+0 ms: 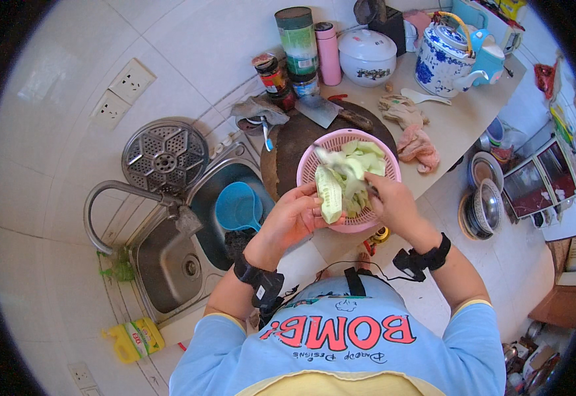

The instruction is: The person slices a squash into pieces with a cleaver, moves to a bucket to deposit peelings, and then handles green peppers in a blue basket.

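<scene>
My left hand (292, 212) grips a peeled, pale green cucumber piece (329, 195), its seeded cut face showing. My right hand (393, 204) closes on a metal utensil (349, 173) smeared by motion; whether it is a knife or a spoon I cannot tell. Both hands are above the near side of a pink slotted basket (309, 165). Pale green slices (367, 158) fill part of the basket, which overlaps a round dark cutting board (284, 162). At the board's far edge lies a cleaver (319, 111).
To the left is a double sink (162, 270) with a curved tap (96, 198) and a blue dipper (237, 206). Jars, a pink flask (328, 54), a lidded white pot (367, 59) and a blue-and-white teapot (443, 63) line the back. Crumpled cloth-like things (416, 146) lie right of the board.
</scene>
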`<state>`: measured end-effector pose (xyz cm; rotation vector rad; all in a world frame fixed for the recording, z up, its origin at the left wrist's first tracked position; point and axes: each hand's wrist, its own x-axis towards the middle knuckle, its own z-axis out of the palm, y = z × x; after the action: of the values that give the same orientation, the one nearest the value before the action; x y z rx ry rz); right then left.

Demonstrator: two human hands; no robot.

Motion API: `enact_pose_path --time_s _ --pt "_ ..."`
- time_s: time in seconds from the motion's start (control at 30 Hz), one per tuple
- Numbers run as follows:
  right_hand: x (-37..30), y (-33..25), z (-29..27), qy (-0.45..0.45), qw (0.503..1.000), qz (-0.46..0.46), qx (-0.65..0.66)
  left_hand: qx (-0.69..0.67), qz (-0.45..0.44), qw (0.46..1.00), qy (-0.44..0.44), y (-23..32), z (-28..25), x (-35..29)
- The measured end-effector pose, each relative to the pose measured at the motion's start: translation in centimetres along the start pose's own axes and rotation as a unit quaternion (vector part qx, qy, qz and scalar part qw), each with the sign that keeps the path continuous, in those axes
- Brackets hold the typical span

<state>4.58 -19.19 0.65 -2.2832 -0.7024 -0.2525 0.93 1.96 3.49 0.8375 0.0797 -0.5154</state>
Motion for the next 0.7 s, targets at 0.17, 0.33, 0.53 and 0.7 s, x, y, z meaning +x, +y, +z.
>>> enact_pose_path --time_s 0.17,0.33,0.53,0.7 --pt "0.4 0.2 -0.4 -0.064 0.984 0.132 0.105 -0.04 0.0 0.999 -0.028 0.5 0.0 0.0" --pt "-0.5 -2.0 -1.0 0.018 0.995 -0.012 0.098 -0.011 0.002 1.0 0.025 0.2 0.0 0.5" --pt "-1.4 -4.9 -1.8 -0.023 0.993 -0.117 -0.008 -0.015 0.036 0.998 0.05 -1.1 -1.9 -0.8" --pt "-1.6 -5.4 -1.6 -0.014 0.983 -0.162 -0.091 -0.061 0.042 0.993 -0.089 0.1 0.8 -1.4"
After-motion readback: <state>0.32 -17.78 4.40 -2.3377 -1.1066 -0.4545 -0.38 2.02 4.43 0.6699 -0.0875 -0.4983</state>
